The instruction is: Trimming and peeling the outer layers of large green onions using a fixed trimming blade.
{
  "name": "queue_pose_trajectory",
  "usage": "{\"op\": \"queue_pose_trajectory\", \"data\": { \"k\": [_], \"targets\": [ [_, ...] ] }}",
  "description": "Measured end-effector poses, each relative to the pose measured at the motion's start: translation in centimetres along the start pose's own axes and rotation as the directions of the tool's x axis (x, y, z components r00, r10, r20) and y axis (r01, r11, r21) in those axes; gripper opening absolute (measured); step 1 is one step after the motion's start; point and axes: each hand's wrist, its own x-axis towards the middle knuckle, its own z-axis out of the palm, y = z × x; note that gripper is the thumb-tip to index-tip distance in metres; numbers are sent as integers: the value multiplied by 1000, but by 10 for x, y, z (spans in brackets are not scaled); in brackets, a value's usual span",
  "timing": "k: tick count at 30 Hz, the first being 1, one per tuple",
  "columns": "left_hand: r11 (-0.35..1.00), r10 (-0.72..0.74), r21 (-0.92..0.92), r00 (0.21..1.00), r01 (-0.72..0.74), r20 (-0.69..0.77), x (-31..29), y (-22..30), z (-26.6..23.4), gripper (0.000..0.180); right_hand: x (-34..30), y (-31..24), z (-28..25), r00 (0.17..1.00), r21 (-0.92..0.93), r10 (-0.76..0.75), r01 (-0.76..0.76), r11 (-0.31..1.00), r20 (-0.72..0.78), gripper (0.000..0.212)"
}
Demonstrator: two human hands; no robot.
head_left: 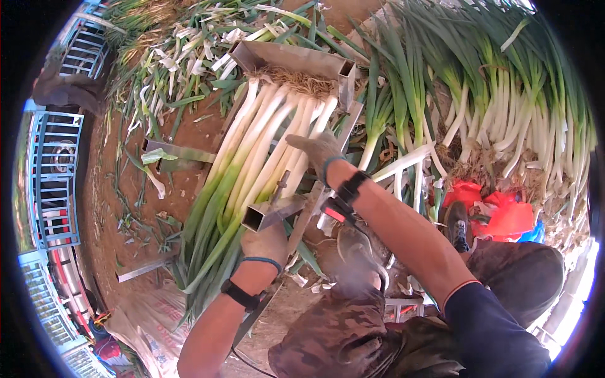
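Observation:
A row of long green onions (249, 157) lies in a metal frame, white stems toward the far end and green leaves toward me. Their roots rest against the upright metal end plate (283, 57). My right hand (315, 151), in a pale glove with a teal cuff, is over the right side of the white stems with its fingers stretched out, holding nothing visible. My left hand (265, 242), gloved alike, is at the near end of a square metal tube (274, 213) that crosses the onions' right edge. The tube and wrist hide its fingers.
More green onions (504, 107) are heaped at the far right. Trimmed leaves (183, 63) litter the ground at the far left. A red plastic bag (504, 214) lies by my shoe (456, 227). A pale woven sack (148, 324) is at the near left, beside blue metal railings (57, 176).

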Motion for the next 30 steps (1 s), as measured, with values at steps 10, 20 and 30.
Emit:
{"op": "queue_pose_trajectory", "data": {
  "k": [10,20,30],
  "targets": [
    [969,137,-195,986,-153,-90,3,-8,1,29,5,15,13,985,526,169,-133,840,-20,32],
    [966,256,79,945,-245,-205,9,-31,34,14,18,20,15,920,740,296,-384,552,256,40],
    [996,62,45,966,-76,249,-20,-35,11,40,15,22,18,921,703,221,-388,596,321,56]
  ]
}}
